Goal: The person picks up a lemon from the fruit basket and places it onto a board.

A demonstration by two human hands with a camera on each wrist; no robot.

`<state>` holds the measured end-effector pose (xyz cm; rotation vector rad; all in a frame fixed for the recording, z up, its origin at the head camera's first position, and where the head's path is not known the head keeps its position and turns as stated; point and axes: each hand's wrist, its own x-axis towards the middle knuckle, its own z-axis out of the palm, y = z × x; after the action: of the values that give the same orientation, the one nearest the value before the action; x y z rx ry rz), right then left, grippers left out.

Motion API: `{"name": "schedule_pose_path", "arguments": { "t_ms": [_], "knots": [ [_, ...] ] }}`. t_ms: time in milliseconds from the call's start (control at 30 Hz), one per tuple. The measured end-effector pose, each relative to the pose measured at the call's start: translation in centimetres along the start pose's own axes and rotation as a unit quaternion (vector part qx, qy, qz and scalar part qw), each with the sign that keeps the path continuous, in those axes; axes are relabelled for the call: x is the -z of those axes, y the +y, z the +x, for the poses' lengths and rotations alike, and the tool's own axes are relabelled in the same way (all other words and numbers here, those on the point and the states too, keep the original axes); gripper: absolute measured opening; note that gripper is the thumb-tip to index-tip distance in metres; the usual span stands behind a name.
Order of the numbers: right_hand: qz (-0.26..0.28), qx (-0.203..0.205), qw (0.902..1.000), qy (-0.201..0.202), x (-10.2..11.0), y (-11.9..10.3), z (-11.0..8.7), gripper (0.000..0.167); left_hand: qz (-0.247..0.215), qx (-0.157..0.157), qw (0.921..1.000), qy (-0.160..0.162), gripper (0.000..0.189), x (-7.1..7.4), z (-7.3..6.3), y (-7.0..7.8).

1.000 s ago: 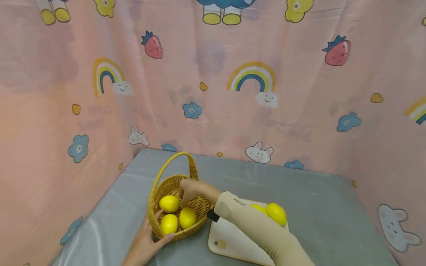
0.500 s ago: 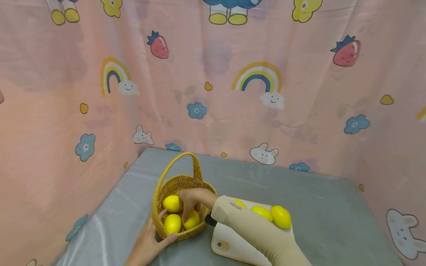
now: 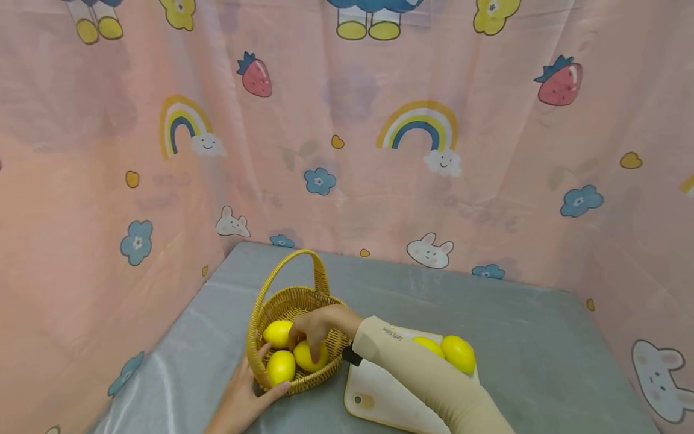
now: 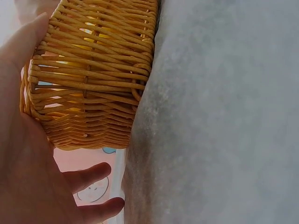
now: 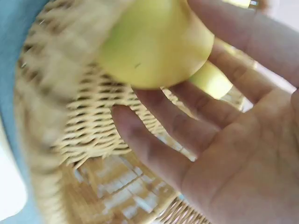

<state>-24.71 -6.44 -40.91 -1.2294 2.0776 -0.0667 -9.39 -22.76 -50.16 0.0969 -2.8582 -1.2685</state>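
Observation:
A yellow wicker basket [image 3: 284, 304] with a tall handle holds three lemons. My right hand [image 3: 317, 325] is inside it, gripping the front-right lemon [image 3: 303, 361]; in the right wrist view the thumb lies on one side of this lemon [image 5: 154, 42] and the fingers reach round beneath it. The back-left lemon [image 3: 277, 333] and the front-left lemon [image 3: 281, 366] lie beside it. My left hand [image 3: 238, 395] steadies the basket's front-left side, its thumb at the rim. In the left wrist view this hand's [image 4: 28, 177] two lower fingers stretch out past the woven wall [image 4: 88, 98].
Right of the basket lies a white cutting board [image 3: 374, 386], partly under the right sleeve [image 3: 428, 374]. On its far part sit a lemon [image 3: 458, 354] and another lemon [image 3: 426, 345] half hidden by the sleeve. A printed pink curtain [image 3: 352, 211] surrounds the grey table [image 3: 520, 337].
My right hand has come from the back of the basket forward and down onto the front-right lemon. The sleeve now covers a board lemon seen earlier. The left hand stays at the basket.

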Motion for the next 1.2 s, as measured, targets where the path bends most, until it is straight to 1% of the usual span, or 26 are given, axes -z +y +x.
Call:
{"name": "schedule_pose_path", "arguments": {
  "t_ms": [100, 167, 300, 500, 700, 800, 867, 967, 1033, 1200],
  "knots": [
    [0.017, -0.005, 0.9998, -0.007, -0.3, 0.9, -0.3, 0.063, 0.002, -0.004, 1.0, 0.002, 0.093, -0.1, 0.0, -0.1],
    [0.031, 0.0, 0.9995, -0.005, -0.5, 1.4, -0.4, 0.065, 0.001, -0.009, 1.0, 0.003, 0.093, -0.2, 0.1, -0.2],
    [0.043, 0.019, 0.9989, 0.007, -0.6, 1.6, -0.7, 0.066, 0.0, -0.019, 0.9998, 0.008, 0.093, -0.2, 0.2, -0.2],
    [0.044, 0.027, 0.9982, 0.031, 0.1, 1.7, -1.6, 0.068, 0.004, -0.022, 0.9997, 0.011, 0.093, -0.4, 0.2, -0.3],
    [0.044, 0.08, 0.9947, 0.048, 1.0, 2.3, -3.2, 0.066, -0.006, -0.008, 0.9999, 0.004, 0.094, -0.4, 0.2, -0.6],
    [0.083, 0.101, 0.9898, 0.056, 1.0, 3.2, -4.6, 0.066, -0.011, -0.003, 0.9999, -0.002, 0.096, -0.5, 0.2, -0.5],
    [0.129, 0.105, 0.9842, 0.06, 0.8, 3.9, -5.7, 0.067, -0.011, 0.001, 0.9999, -0.003, 0.096, -0.6, 0.3, -0.3],
    [0.176, 0.111, 0.9759, 0.068, 0.4, 5.0, -7.6, 0.068, -0.007, -0.001, 1.0, -0.002, 0.095, -0.6, 0.2, -0.1],
    [0.195, 0.112, 0.9715, 0.076, -0.1, 5.7, -8.9, 0.069, -0.006, -0.007, 1.0, -0.002, 0.095, -0.6, 0.1, 0.0],
    [0.213, 0.106, 0.9651, 0.109, -1.6, 7.0, -12.6, 0.07, -0.009, -0.011, 0.9999, -0.004, 0.094, -0.4, -0.1, 0.1]
  ]
}}
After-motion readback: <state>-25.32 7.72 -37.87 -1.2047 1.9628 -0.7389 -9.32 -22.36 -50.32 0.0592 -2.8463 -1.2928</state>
